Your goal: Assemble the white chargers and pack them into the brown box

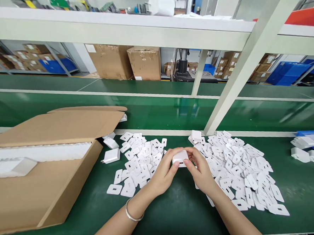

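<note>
Between my two hands, above the green bench, is a white charger housing (pixel 180 156) with a dark slot on its near face. My left hand (pixel 165 170) grips its left side, thumb near the slot. My right hand (pixel 201 168) grips its right side, the thumb on the front edge. A pile of white slotted plates (pixel 138 161) lies to the left of my hands. Another, larger pile of slotted plates (pixel 240 169) spreads out on the right. One white charger (pixel 112 155) with prongs lies beside the left pile.
An open cardboard box (pixel 68 193) with white blocks inside stands at the left. More white housings (pixel 300 155) sit by a blue tray (pixel 313 133) at the right. A slanted white post (pixel 234 81) and a shelf beam (pixel 114 31) cross above the bench.
</note>
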`<move>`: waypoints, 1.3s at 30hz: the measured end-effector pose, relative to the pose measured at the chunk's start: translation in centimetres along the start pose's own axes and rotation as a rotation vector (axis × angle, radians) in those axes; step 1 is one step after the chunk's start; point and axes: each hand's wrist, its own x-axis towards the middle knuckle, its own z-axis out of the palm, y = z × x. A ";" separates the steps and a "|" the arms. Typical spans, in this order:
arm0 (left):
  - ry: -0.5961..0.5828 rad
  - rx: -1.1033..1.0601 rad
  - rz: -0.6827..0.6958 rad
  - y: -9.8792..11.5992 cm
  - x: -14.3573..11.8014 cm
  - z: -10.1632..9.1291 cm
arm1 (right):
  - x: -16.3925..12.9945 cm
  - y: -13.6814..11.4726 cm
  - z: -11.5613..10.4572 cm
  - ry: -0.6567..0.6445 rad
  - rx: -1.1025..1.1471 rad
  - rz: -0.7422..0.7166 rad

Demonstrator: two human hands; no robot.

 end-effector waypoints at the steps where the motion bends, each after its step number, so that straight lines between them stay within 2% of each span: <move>1: -0.023 -0.025 0.001 0.0 0.0 0.0 | 0.0 0.2 0.0 0.002 0.021 -0.005; 6: -0.026 -0.035 0.038 -0.4 0.0 0.1 | -0.2 1.2 0.5 0.007 0.135 0.023; 11: 0.056 -0.023 0.107 -1.0 0.2 0.2 | -0.9 1.1 1.6 0.082 0.157 0.016; 14: 0.095 -0.055 0.099 -1.2 0.3 0.4 | -1.1 1.2 1.9 0.054 0.160 0.028; 20: 0.000 -0.093 -0.026 -1.1 0.3 0.2 | -0.8 2.1 1.0 0.050 0.179 0.134; 23: -0.031 -0.103 -0.016 -1.4 0.4 0.0 | -0.8 2.3 0.7 0.032 0.230 0.153; 28: 0.020 -0.080 0.035 -2.1 0.5 0.1 | -0.6 2.5 0.8 -0.029 0.296 0.163; 31: 0.006 -0.044 0.017 -1.7 0.3 0.1 | -0.5 2.8 0.8 -0.024 0.323 0.175; 34: -0.044 -0.016 0.019 -0.9 -0.1 -0.1 | -0.7 3.1 0.6 0.000 0.322 0.155; 39: -0.103 0.004 0.092 -0.5 -0.4 -0.3 | -1.1 3.1 0.7 0.027 0.312 0.041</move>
